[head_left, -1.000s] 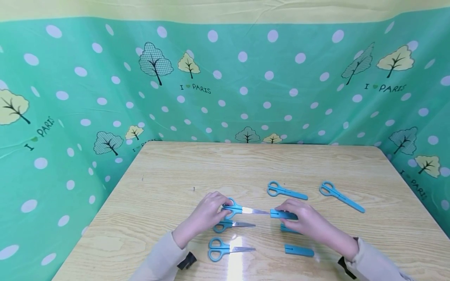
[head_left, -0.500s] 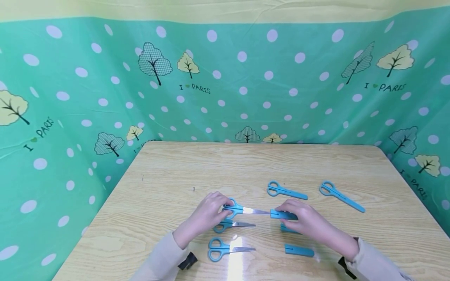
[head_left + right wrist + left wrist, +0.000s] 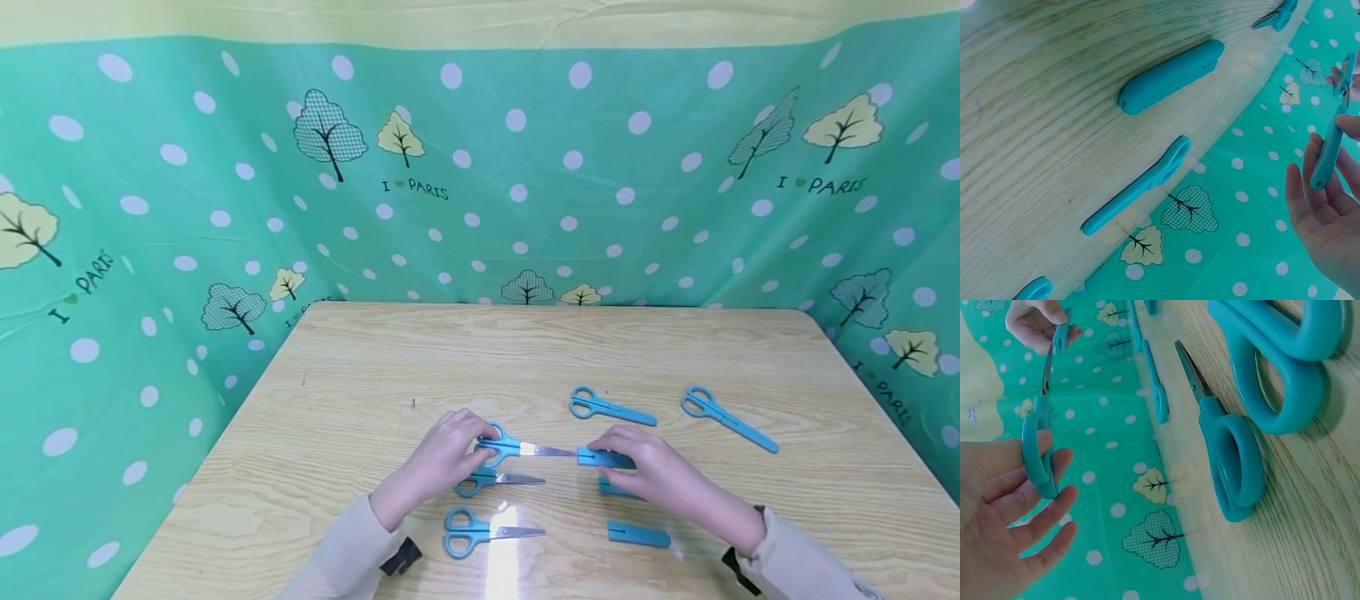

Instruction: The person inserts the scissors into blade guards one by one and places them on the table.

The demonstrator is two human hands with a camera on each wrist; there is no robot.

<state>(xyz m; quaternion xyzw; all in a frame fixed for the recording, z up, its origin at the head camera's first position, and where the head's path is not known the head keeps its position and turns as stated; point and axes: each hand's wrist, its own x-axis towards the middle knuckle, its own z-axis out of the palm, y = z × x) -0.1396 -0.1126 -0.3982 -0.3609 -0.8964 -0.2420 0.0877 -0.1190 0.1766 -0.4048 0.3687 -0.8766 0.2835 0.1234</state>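
My left hand (image 3: 442,454) pinches a pair of blue-handled scissors (image 3: 507,448) by the finger loops, its blades pointing right. In the left wrist view, the thumb and fingers are at the loops of these scissors (image 3: 1036,453), with the other fingers spread. With thumb and fingers, my right hand (image 3: 637,458) grips a blue blade cover (image 3: 591,457), its slotted end facing left. The blade tip is right at the mouth of the cover. In the right wrist view, the cover (image 3: 1329,153) lies along the fingers under the thumb. Both items are held above the table.
Two uncovered scissors, one near (image 3: 482,532) and one farther (image 3: 489,478), lie below the left hand. Two loose covers, a near one (image 3: 639,535) and a partly hidden one (image 3: 613,488), lie to the right. Covered scissors (image 3: 615,411) and another covered pair (image 3: 731,423) rest farther back on the wooden table (image 3: 525,350).
The left hand's scissors have edged very slightly right, toward the cover. The right hand and the things on the table look unmoved.
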